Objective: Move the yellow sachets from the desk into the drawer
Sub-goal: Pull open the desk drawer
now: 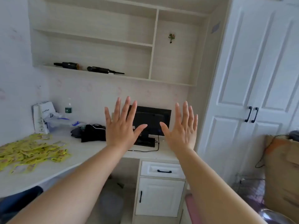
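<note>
A loose pile of yellow sachets is spread over the left part of the pale desk. The white drawer with a black handle sits under the desk's right end and is closed. My left hand and my right hand are both raised in front of me, backs toward the camera, fingers spread, holding nothing. Both hands hover above the desk's right half, well to the right of the sachets and above the drawer.
A small black monitor stands behind my hands. Black clothing, plastic bags, a white paper bag and a water bottle crowd the desk's back. A cupboard door sits below the drawer. A white wardrobe stands right.
</note>
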